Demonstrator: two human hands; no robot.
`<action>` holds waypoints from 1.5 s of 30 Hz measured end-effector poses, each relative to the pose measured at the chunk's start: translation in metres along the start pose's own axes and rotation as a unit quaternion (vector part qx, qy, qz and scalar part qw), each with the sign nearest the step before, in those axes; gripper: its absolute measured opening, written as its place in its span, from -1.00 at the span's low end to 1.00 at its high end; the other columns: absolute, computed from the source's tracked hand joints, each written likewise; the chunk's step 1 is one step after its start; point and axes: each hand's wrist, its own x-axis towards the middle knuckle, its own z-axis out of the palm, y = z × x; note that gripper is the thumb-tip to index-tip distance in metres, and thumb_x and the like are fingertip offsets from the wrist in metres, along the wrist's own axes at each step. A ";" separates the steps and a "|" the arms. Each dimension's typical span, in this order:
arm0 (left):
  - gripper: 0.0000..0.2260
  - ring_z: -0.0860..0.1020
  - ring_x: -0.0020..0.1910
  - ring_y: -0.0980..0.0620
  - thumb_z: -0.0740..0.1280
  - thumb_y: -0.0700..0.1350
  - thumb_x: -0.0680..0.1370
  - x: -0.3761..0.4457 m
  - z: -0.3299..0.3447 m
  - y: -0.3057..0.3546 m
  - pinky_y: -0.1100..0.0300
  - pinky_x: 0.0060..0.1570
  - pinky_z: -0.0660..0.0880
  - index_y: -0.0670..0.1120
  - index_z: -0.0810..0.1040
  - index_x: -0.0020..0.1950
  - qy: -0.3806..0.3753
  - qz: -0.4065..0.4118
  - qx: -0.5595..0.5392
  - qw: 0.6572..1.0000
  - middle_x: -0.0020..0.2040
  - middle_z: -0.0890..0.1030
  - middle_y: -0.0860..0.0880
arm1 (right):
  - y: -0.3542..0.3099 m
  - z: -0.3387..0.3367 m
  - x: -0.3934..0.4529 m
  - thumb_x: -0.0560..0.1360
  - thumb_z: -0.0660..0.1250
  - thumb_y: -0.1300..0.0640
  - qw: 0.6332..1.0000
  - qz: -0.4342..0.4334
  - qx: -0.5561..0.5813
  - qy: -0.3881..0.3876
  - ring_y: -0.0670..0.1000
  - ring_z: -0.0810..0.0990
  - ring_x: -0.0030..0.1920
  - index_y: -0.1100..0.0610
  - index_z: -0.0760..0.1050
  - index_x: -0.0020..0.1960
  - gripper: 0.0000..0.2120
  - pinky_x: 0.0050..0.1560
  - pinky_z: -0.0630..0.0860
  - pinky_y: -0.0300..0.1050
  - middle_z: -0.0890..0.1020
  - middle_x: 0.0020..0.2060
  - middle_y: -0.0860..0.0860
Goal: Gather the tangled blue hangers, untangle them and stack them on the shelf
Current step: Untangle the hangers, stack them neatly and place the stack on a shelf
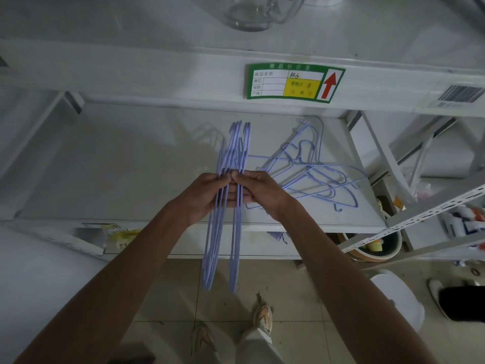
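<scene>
A bundle of several blue wire hangers (pixel 234 153) stands on edge above the white shelf (pixel 110 164), running from the shelf's middle down past its front edge. My left hand (pixel 207 198) grips the bundle from the left, fingers curled round the wires. My right hand (pixel 259 190) pinches the same bundle from the right, thumb on top. A tangled pile of blue hangers (pixel 312 169) lies flat on the right part of the shelf, just beyond my right hand.
An upper shelf edge carries a green price tag (pixel 294 82), with a clear glass jug (pixel 252 11) above. Another rack (pixel 433 219) with goods stands to the right. A white stool (pixel 399 298) and my shoes (pixel 262 316) are on the tiled floor.
</scene>
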 end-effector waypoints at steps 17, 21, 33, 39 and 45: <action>-0.57 0.68 0.06 -0.33 0.23 -0.02 0.66 0.006 0.013 -0.010 -0.11 0.05 0.61 -0.37 0.55 0.28 -0.066 -0.066 -0.086 0.992 0.09 0.66 -0.37 | 0.014 -0.012 0.013 0.58 0.42 -0.08 0.999 0.019 0.007 -0.033 -0.01 0.30 -0.62 0.17 0.73 0.06 -0.69 -0.55 0.28 -0.20 0.37 -0.59 0.00; -0.71 0.68 0.07 -0.32 0.24 -0.14 0.64 0.008 0.012 -0.012 -0.08 0.03 0.62 -0.27 0.62 0.22 -0.079 -0.057 -0.057 0.994 0.07 0.69 -0.31 | 0.006 -0.016 0.015 0.64 0.36 0.05 0.999 0.003 0.030 -0.027 0.26 0.65 0.04 0.20 0.67 0.27 -0.70 0.18 0.59 0.15 0.77 0.04 0.10; -0.79 0.71 0.07 -0.24 0.36 -0.15 0.62 0.022 0.019 -0.007 0.07 -0.02 0.65 -0.23 0.69 0.15 -0.020 -0.030 0.026 0.999 0.09 0.70 -0.30 | -0.005 -0.039 0.018 0.62 0.39 0.04 0.997 0.023 -0.053 -0.041 0.35 0.68 0.14 0.18 0.67 0.27 -0.69 0.25 0.58 0.30 0.75 -0.02 0.24; -0.67 0.68 0.15 -0.26 0.43 -0.05 0.56 0.021 0.019 -0.014 0.06 0.05 0.64 -0.23 0.64 0.23 -0.042 -0.024 0.038 0.998 0.15 0.68 -0.31 | -0.007 -0.042 0.017 0.59 0.45 0.08 0.997 0.014 -0.065 -0.032 0.42 0.67 0.11 0.23 0.70 0.21 -0.72 0.14 0.67 0.16 0.73 0.06 0.28; -0.69 0.63 0.21 -0.33 0.35 -0.08 0.63 0.020 0.024 -0.012 -0.04 0.13 0.62 -0.24 0.61 0.29 -0.115 -0.059 -0.001 0.992 0.23 0.64 -0.33 | 0.000 -0.035 0.019 0.56 0.49 0.14 0.999 -0.014 -0.027 0.016 0.29 0.63 -0.01 0.28 0.71 0.13 -0.76 0.14 0.64 0.21 0.71 0.05 0.35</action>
